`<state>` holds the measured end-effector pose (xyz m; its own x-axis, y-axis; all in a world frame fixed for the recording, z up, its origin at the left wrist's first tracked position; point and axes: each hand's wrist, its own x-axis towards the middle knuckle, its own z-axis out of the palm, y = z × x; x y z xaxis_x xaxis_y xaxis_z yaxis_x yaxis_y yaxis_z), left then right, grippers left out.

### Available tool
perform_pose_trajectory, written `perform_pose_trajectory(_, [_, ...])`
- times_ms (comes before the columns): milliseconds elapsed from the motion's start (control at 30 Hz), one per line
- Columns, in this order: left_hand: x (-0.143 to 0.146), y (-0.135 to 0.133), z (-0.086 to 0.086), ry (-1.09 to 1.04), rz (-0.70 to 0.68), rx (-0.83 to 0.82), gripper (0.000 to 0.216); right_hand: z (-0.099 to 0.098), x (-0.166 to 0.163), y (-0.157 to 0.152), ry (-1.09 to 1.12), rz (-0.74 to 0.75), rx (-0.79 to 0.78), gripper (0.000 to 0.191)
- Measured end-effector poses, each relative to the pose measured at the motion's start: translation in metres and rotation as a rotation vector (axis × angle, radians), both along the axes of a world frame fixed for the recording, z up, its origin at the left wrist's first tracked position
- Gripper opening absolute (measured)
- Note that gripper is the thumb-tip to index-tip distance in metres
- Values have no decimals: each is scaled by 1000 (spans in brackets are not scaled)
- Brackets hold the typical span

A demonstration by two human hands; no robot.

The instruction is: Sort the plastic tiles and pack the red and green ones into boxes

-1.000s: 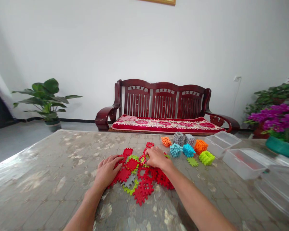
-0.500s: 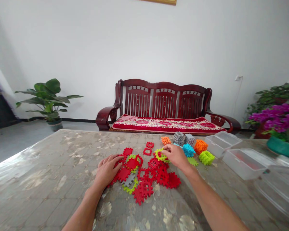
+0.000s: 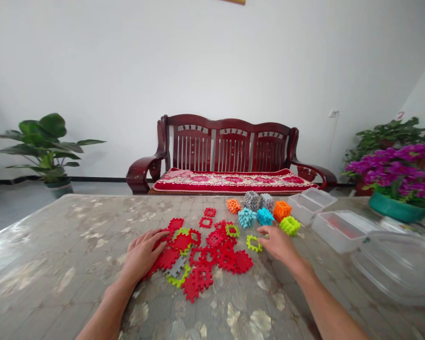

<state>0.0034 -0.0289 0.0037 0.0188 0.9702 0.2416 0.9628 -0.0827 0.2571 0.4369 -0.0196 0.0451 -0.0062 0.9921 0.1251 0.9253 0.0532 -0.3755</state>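
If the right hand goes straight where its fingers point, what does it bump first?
Probably the teal cube, just beyond the right hand; the blue cube beside it is close too.

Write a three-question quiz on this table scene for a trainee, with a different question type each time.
1. True or false: the left hand lies palm down on the red pieces at the left side of the pile.
2. Multiple choice: what colour is the open frame piece nearest the right hand? A) red B) lime green C) blue
3. Fill in: the clear containers stand to the ___ of the built cubes.

Key: 1 true; 2 B; 3 right.
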Motion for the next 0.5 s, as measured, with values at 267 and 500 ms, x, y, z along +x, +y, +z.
perform_pose_trajectory(267, [-1,1,-1,11,3,-5,40,7,-4,-12,-230,185,-47,54])
perform_pose_trajectory(500, [-1,1,1,12,2,-22,43,5,-13,-19,-295,200,19,46])
